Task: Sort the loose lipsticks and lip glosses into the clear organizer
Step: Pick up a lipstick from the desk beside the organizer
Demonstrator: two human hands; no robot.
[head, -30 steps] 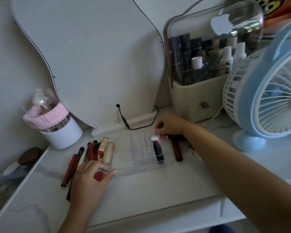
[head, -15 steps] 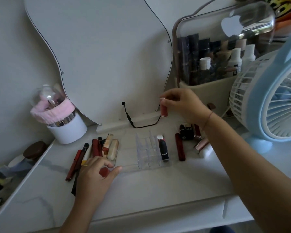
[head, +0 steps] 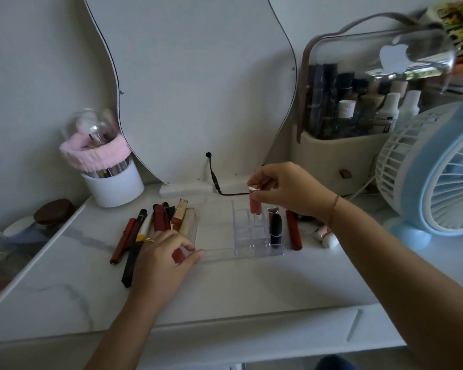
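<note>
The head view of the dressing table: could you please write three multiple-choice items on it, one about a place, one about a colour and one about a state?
1. Where does the black lipstick stand?
A) in the white cup
B) at the right-hand end of the clear organizer
C) on the fan's base

2. What colour is the tube in the right hand?
A) green
B) blue
C) pink

3. How is that tube held?
A) upright, pinched at its top
B) flat on the table
C) tilted, leaning on the mirror

Key:
1 B, it stands inside the organizer's rightmost column of compartments.
2 C, its body is pink under a silvery top.
3 A, the hand pinches the top and the tube hangs upright over a back compartment.
</note>
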